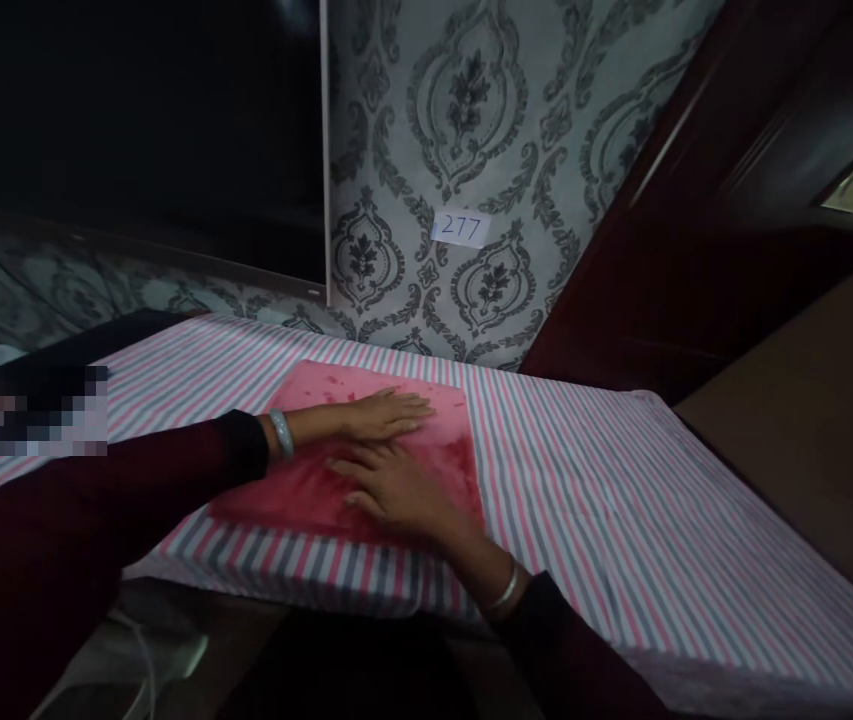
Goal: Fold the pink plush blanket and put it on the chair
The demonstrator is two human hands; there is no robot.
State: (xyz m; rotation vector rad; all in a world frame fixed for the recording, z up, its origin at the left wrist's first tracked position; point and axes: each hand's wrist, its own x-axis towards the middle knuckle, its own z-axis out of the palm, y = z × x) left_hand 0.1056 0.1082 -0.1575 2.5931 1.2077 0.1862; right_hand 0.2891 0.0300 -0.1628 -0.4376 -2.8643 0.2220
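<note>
A pink-and-red square of plush fabric (306,495) lies flat on a striped cloth (561,480); whether it is a folded cloth or a cushion cover I cannot tell. Its pile looks lighter toward the far side and darker red near the front and right. My left hand (388,414) rests palm down on the far part, fingers stretched to the right. Closer to me, my right hand (396,492) lies on the same fabric with fingers spread, pointing left. Neither hand grips anything. A bracelet circles each wrist.
The striped cloth covers a long table against a patterned wall (463,100). A large dark screen (133,130) hangs at the left, and a paper marked 277 (460,228) is on the wall. Another person, partly blurred out, is at the far left. A dark wooden door (696,250) stands right.
</note>
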